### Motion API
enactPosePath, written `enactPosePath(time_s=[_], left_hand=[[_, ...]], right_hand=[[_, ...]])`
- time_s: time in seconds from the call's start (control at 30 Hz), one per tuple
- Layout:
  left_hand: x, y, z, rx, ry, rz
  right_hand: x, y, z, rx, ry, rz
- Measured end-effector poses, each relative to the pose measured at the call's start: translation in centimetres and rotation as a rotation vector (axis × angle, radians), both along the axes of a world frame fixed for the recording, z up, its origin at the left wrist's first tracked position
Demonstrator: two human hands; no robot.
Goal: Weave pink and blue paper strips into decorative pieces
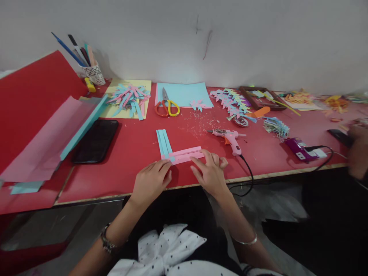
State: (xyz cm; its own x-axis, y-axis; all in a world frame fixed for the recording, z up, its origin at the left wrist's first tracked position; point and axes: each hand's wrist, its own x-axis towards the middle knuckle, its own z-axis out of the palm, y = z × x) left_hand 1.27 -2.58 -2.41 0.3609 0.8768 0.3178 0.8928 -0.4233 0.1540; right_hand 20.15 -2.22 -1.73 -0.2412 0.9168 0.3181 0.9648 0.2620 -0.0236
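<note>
Blue paper strips (164,142) and pink paper strips (186,154) meet at a woven corner on the red table. My left hand (152,180) rests with its fingertips at that corner, its thumb apart from the fingers. At the right end of the pink strips, my right hand (211,172) touches the paper with its fingers spread. Neither hand is wrapped around anything. Beyond the strips lie scissors (167,107) with red and yellow handles. A pink glue gun (230,138) is to the right of my right hand, its black cord hanging over the edge.
A black phone (96,141) and pink paper sheets (43,142) lie left. Along the wall are cut strips (130,97), blue sheets (186,92), folded paper chains (231,100) and a brown tray (260,100). A purple power adapter (301,148) and another person's blurred hand (358,149) are right.
</note>
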Motion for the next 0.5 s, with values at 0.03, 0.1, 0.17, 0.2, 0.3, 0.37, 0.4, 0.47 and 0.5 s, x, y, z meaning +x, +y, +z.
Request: enactPosePath(time_s=[0.03, 0.1, 0.17, 0.2, 0.3, 0.37, 0.4, 0.47, 0.5], left_hand=[[0.0, 0.0, -0.1, 0.006, -0.001, -0.003], [-0.1, 0.0, -0.2, 0.019, 0.005, -0.01], [-0.2, 0.0, -0.3, 0.026, 0.012, -0.012], [-0.2, 0.1, -0.3, 0.029, 0.013, -0.011], [-0.2, 0.1, -0.2, 0.049, 0.014, -0.01], [-0.2, 0.1, -0.1, 0.071, 0.014, -0.02], [-0.2, 0.1, -0.1, 0.078, 0.014, -0.028], [-0.3, 0.0, -0.1, 0.079, 0.018, -0.044], [-0.3, 0.0, -0.1, 0.075, 0.023, -0.051]], right_hand=[[-0.1, 0.0, 0.0, -0.011, 0.006, 0.012], [0.1, 0.0, -0.1, -0.018, 0.02, -0.009], [0.6, 0.1, -0.2, -0.011, 0.03, -0.046], [0.8, 0.1, -0.2, -0.007, 0.034, -0.063], [1.2, 0.5, 0.1, -0.001, 0.061, -0.093], [1.0, 1.0, 0.5, -0.015, 0.102, -0.077], [0.7, 1.2, 0.8, -0.033, 0.123, -0.054], [0.1, 1.8, 1.2, -0.082, 0.153, 0.012], [-0.2, 2.1, 1.3, -0.111, 0.159, 0.052]])
